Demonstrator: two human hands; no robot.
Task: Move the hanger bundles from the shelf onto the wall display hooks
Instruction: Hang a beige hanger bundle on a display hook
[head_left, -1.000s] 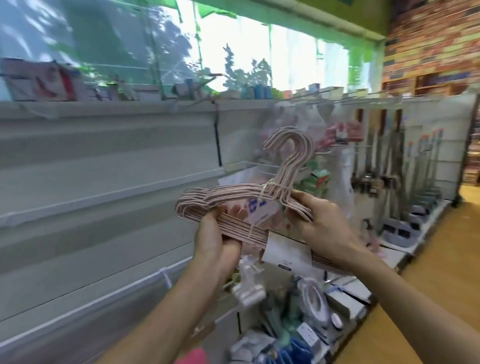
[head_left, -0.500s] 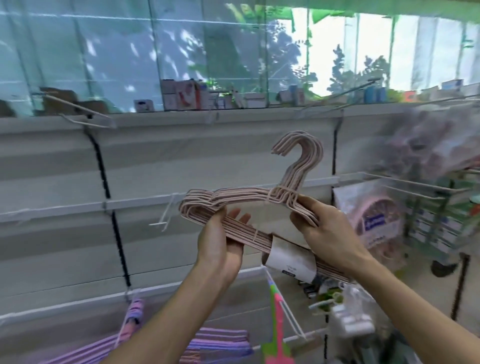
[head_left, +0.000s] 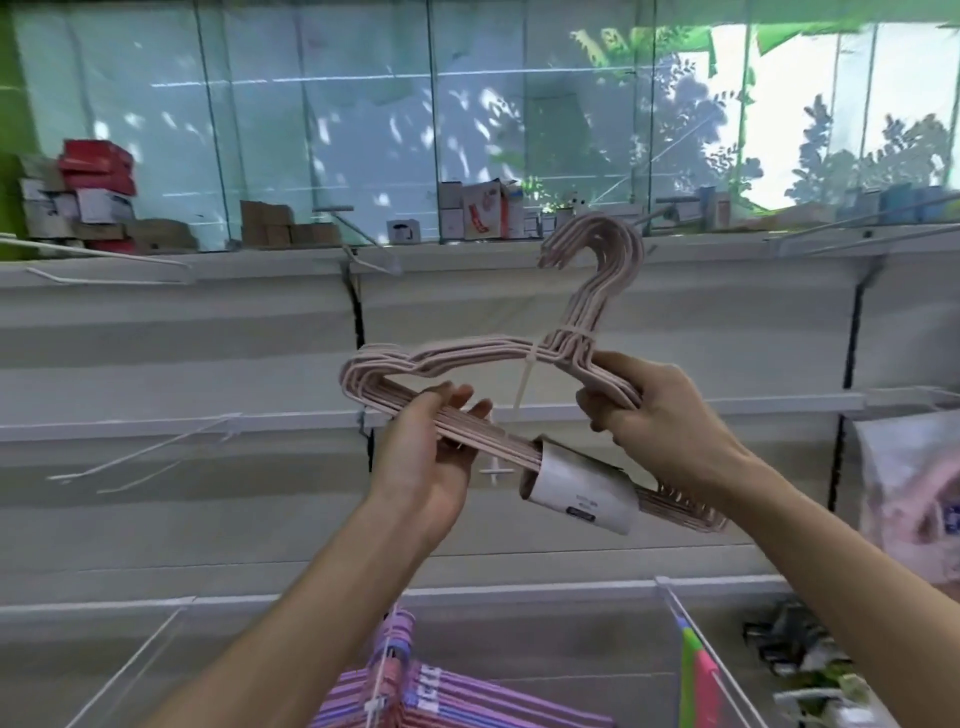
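Partly hiding pink hanger bundle, left grip and right grip hold it.

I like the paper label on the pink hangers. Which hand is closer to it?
Left. The left hand grips the bar just beside the paper label; the right hand holds the hanger bundle above it.

I see a pale pink bundle of wire hangers with a white paper label. Below lie purple striped plastic hangers.
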